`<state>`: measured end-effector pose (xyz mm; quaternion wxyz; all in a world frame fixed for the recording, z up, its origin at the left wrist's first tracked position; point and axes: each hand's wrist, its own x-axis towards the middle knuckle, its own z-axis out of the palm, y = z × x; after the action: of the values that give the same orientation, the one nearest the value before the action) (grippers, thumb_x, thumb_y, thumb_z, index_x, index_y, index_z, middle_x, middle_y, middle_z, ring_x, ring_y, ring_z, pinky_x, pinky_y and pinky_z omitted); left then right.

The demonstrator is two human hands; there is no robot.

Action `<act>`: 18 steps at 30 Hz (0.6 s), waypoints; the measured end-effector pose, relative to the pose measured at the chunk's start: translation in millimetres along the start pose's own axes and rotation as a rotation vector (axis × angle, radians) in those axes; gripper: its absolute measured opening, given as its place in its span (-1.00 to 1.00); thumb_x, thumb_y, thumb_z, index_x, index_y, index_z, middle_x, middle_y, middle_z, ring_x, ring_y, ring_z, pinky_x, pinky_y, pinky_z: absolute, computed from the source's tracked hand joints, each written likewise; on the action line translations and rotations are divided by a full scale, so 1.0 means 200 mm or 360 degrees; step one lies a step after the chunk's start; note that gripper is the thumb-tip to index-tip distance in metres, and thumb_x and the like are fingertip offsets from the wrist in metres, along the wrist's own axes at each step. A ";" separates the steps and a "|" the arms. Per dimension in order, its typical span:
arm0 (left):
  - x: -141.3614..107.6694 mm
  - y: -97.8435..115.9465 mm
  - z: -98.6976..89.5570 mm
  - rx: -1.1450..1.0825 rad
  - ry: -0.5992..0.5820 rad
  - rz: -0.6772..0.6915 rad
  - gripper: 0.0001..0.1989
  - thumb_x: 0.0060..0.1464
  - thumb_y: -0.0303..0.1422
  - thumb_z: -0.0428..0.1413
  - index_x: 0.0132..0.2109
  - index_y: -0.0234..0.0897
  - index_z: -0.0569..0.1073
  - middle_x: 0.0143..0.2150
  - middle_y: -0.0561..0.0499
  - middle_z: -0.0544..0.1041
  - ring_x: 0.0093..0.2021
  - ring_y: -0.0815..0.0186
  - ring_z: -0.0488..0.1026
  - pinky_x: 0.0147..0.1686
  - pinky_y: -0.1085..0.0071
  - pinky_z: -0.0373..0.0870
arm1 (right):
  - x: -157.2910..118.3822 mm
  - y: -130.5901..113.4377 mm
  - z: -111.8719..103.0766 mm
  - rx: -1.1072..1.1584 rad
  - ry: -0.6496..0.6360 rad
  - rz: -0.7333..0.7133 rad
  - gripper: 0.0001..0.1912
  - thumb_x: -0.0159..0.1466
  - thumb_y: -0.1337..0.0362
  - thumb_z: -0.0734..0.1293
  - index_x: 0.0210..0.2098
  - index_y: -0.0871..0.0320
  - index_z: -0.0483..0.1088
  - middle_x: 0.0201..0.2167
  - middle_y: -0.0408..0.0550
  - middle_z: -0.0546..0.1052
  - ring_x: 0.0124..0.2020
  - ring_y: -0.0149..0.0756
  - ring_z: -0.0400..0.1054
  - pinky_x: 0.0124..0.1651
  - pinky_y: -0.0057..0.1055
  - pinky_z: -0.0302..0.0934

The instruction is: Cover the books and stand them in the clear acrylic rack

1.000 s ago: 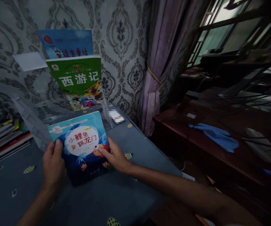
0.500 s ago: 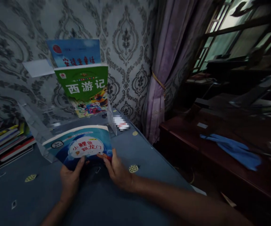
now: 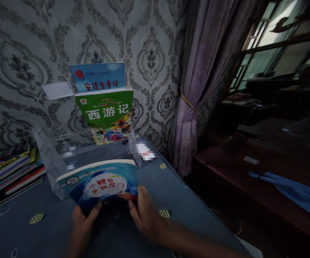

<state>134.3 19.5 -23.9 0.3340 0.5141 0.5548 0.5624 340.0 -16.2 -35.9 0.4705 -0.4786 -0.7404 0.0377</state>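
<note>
A blue book [image 3: 106, 184] with red and white title lettering is held by its lower edge, its pages bowed. My left hand [image 3: 83, 224] grips the lower left part, thumb on the cover. My right hand [image 3: 148, 215] grips the lower right corner. Behind it stands a clear stepped rack [image 3: 48, 161]. A green book [image 3: 108, 114] rests upright in the rack, and a light blue book [image 3: 98, 77] stands behind that one, partly covered.
Several books [image 3: 12, 172] lie stacked at the left on the blue table cover [image 3: 187, 229]. A blurred-out white item [image 3: 145, 152] lies right of the rack. A curtain [image 3: 188, 104] hangs beyond. Blue cloth [image 3: 289, 190] lies on a dark red surface [image 3: 225, 168].
The view has shifted, so the rack, books and hands appear lower and slightly to the right. Both hands keep their hold on the blue book.
</note>
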 end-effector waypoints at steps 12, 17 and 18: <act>0.02 -0.06 0.02 -0.0057 -0.0056 0.0071 -0.49 -0.23 0.00 0.34 -0.20 -0.28 0.58 -0.35 -0.07 0.66 -0.21 -0.03 0.63 -0.22 0.20 0.62 | 0.00 0.08 -0.01 0.0067 -0.0231 0.0202 -0.57 0.37 0.27 0.18 0.21 0.16 0.25 -0.07 0.13 0.57 -0.09 -0.10 0.49 -0.05 -0.23 0.42; 0.11 0.03 0.07 -0.0087 -0.0254 0.0167 -0.50 -0.12 -0.01 0.30 -0.16 -0.32 0.53 -0.16 -0.14 0.66 -0.12 0.00 0.61 -0.08 0.18 0.57 | 0.09 0.17 -0.03 0.0050 -0.0268 0.0331 -0.53 0.40 0.19 0.18 0.27 0.13 0.19 -0.06 0.09 0.56 -0.05 -0.10 0.47 -0.02 -0.24 0.39; 0.15 0.07 0.08 -0.0081 -0.0317 0.0209 -0.50 -0.08 -0.01 0.27 -0.13 -0.33 0.51 -0.12 -0.16 0.65 -0.09 0.01 0.60 -0.05 0.16 0.55 | 0.15 0.19 -0.05 0.0060 -0.0291 0.0321 -0.55 0.41 0.19 0.15 0.26 0.13 0.19 -0.11 0.07 0.56 -0.09 -0.11 0.48 -0.05 -0.24 0.40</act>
<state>144.2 49.8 -5.3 0.3628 0.5941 0.4694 0.5432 369.9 22.7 -28.9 0.4038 -0.5364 -0.7274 0.1422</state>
